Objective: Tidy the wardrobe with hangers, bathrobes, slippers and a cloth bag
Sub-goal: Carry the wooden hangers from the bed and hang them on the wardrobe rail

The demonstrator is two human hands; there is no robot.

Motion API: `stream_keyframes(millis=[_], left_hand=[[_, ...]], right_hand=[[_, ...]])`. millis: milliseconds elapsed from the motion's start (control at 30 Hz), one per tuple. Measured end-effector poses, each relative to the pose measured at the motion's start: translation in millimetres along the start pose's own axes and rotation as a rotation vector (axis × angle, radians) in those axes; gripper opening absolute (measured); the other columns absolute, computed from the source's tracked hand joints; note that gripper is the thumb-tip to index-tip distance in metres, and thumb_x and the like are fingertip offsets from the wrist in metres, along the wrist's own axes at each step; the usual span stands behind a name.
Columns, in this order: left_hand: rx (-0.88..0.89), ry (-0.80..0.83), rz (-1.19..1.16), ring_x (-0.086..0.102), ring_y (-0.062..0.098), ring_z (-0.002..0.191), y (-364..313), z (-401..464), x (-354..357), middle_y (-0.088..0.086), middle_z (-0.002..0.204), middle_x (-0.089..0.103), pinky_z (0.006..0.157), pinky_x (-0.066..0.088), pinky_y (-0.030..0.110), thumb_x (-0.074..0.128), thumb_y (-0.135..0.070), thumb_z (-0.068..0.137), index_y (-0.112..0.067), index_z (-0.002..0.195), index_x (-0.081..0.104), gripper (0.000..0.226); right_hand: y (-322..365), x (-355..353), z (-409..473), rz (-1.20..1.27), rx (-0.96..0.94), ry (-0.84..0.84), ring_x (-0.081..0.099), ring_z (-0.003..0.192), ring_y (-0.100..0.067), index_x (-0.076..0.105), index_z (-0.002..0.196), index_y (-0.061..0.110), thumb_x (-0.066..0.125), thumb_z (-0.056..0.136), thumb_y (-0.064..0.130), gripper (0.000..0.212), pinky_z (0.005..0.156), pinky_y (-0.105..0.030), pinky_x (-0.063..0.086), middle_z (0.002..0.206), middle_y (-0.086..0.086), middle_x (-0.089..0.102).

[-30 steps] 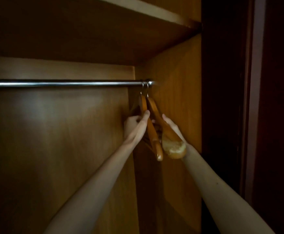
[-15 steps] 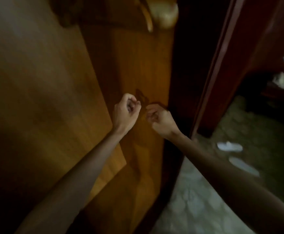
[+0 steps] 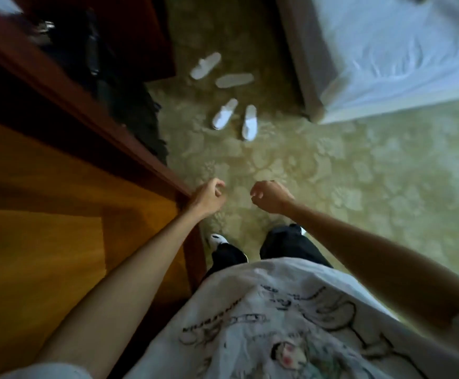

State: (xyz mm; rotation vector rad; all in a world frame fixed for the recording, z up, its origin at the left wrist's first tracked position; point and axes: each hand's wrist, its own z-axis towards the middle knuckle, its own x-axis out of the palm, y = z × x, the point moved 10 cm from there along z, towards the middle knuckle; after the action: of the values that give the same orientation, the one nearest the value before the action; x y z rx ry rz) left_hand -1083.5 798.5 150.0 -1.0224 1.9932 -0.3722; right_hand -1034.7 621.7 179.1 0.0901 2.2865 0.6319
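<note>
Four white slippers (image 3: pixel 224 95) are seen on the patterned carpet (image 3: pixel 359 173) between the wardrobe (image 3: pixel 58 187) and the corner of the bed (image 3: pixel 386 50): the far pair lies slantwise and apart, while the near pair (image 3: pixel 235 119) is set lengthwise with its far ends angled together. Both hands are held out low over the carpet, the left hand (image 3: pixel 207 196) beside the wardrobe's edge and the right hand (image 3: pixel 269 195) near it, each with fingers loosely curled and nothing held.

Pale green patterned carpet (image 3: pixel 318 170) across the centre, white-sheeted bed (image 3: pixel 403 50) upper right, orange-brown wooden wardrobe panel (image 3: pixel 45 214) at left, dim light.
</note>
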Motion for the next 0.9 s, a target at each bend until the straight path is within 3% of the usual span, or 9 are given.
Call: stream_keyframes(millis=[133, 300, 467, 533, 733, 900], left_hand=[[0.024, 0.294, 0.137, 0.070, 0.015, 0.059, -71, 16, 115, -0.002, 0.084, 0.073, 0.058, 0.052, 0.027, 0.058, -0.021, 0.092, -0.021, 0.098, 0.066, 0.010], [0.027, 0.524, 0.285, 0.067, 0.017, 0.061, -152, 15, 246, 0.003, 0.081, 0.075, 0.050, 0.047, 0.021, 0.057, -0.016, 0.095, -0.014, 0.095, 0.068, 0.011], [0.077, 0.702, 0.466, 0.060, 0.018, 0.059, -240, 4, 374, 0.011, 0.087, 0.070, 0.052, 0.046, 0.024, 0.050, -0.013, 0.101, -0.007, 0.097, 0.064, 0.016], [0.123, 0.733, 0.526, 0.060, 0.018, 0.058, -278, 6, 414, 0.011, 0.086, 0.070, 0.053, 0.047, 0.025, 0.049, -0.011, 0.101, -0.009, 0.089, 0.064, 0.019], [0.259, 0.698, 0.558, 0.065, 0.016, 0.060, -399, 26, 478, 0.009, 0.085, 0.073, 0.048, 0.050, 0.023, 0.055, -0.013, 0.099, -0.011, 0.098, 0.068, 0.014], [0.209, 0.601, 0.576, 0.066, 0.019, 0.063, -442, 71, 483, 0.009, 0.084, 0.073, 0.050, 0.051, 0.023, 0.054, -0.012, 0.099, -0.010, 0.098, 0.070, 0.017]], right_hand=[[-150, 8, -66, 0.198, 0.302, -0.054, 0.068, 0.099, -0.026, 0.073, 0.108, 0.019, 0.059, 0.090, 0.020, 0.022, 0.081, -0.030, 0.053, 0.108, -0.003, 0.073], [-306, 30, -174, 0.506, 0.631, -0.144, 0.065, 0.078, -0.028, 0.068, 0.074, 0.014, 0.056, 0.087, 0.020, 0.019, 0.062, -0.030, 0.049, 0.077, -0.006, 0.070], [-431, 70, -286, 0.803, 0.906, -0.248, 0.070, 0.094, -0.027, 0.075, 0.102, 0.005, 0.059, 0.089, 0.020, 0.025, 0.087, -0.039, 0.058, 0.101, -0.012, 0.075], [-467, 80, -324, 0.878, 0.980, -0.274, 0.069, 0.095, -0.024, 0.075, 0.103, 0.005, 0.060, 0.091, 0.019, 0.024, 0.085, -0.034, 0.057, 0.102, -0.011, 0.075], [-557, 49, -356, 1.003, 1.029, -0.363, 0.070, 0.091, -0.025, 0.075, 0.104, 0.006, 0.061, 0.091, 0.021, 0.025, 0.082, -0.037, 0.057, 0.097, -0.012, 0.075], [-608, -61, -307, 0.994, 0.846, -0.478, 0.066, 0.086, -0.019, 0.075, 0.107, 0.009, 0.059, 0.092, 0.021, 0.025, 0.073, -0.029, 0.052, 0.098, -0.007, 0.074]])
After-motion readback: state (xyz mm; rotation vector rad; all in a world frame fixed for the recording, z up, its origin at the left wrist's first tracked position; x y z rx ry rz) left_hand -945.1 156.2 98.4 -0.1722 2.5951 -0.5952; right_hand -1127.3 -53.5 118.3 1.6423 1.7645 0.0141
